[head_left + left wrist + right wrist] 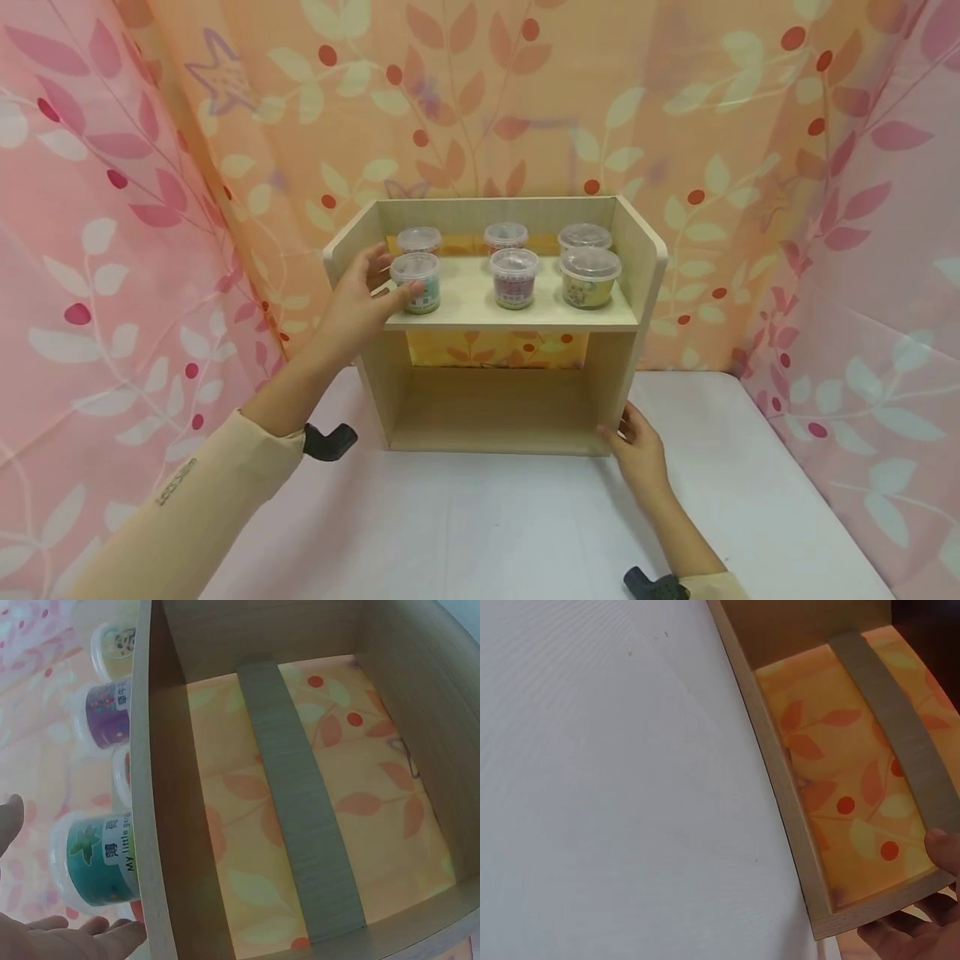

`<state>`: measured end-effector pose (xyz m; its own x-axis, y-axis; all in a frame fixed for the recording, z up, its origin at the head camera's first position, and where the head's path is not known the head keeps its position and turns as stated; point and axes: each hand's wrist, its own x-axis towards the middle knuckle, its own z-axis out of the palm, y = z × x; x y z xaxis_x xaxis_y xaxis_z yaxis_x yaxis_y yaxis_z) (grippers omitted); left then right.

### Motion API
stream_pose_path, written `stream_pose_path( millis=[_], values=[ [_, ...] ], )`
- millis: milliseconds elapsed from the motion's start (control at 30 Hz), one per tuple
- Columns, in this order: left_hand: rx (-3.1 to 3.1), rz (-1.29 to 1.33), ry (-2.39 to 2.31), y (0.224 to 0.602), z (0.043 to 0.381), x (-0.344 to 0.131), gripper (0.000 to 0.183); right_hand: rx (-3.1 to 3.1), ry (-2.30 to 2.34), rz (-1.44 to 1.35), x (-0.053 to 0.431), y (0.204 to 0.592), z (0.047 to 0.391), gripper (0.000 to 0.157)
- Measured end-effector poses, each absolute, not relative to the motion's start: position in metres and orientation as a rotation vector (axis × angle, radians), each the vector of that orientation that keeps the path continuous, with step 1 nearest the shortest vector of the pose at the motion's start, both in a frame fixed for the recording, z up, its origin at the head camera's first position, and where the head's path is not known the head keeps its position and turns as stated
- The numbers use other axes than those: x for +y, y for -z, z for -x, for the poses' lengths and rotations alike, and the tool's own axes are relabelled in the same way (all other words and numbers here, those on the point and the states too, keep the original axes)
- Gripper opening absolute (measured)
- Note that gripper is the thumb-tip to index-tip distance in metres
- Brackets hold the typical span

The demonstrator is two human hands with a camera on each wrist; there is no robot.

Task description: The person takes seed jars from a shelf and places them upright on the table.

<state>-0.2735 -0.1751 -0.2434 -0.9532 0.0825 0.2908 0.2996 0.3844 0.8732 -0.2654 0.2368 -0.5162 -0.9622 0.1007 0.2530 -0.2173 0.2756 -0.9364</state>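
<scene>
A small teal-labelled plastic tub with a clear lid stands at the front left of the upper board of a wooden shelf. My left hand is spread beside this tub, its thumb overlapping the front in the head view. In the left wrist view, the thumb stands apart from the lid and the fingers lie along the tub's side. My right hand grips the lower right side panel of the shelf, thumb inside and fingers outside.
A purple-labelled tub and a wider yellow one share the front row. Behind stand other lidded tubs. The shelf's raised sides flank them. A white table lies beneath, with patterned cloth around it.
</scene>
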Motion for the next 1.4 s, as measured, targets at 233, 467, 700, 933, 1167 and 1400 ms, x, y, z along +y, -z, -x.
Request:
stream_pose_path(
  millis=[233,467,700,933,1167,1400],
  values=[
    [-2.44,0.318,1.646,0.244,0.278,-0.176,0.095,-2.266,-1.558,-0.039,0.232,0.512,0.269,0.059],
    [-2.427,0.304,1.662,0.247,0.29,-0.174,0.087,-2.249,-1.566,-0.015,0.231,0.513,0.267,0.052],
    [-2.435,0.266,1.64,0.248,0.295,-0.173,0.083,-2.249,-1.607,-0.032,0.233,0.514,0.266,0.05],
    [-2.409,0.265,1.655,0.247,0.293,-0.171,0.084,-2.233,-1.603,-0.06,0.236,0.513,0.267,0.047],
    [-2.399,0.284,1.641,0.243,0.281,-0.175,0.085,-2.234,-1.622,-0.07,0.235,0.515,0.267,0.046],
    [-2.422,0.306,1.662,0.237,0.264,-0.177,0.082,-2.236,-1.62,-0.063,0.237,0.515,0.268,0.046]
  ],
)
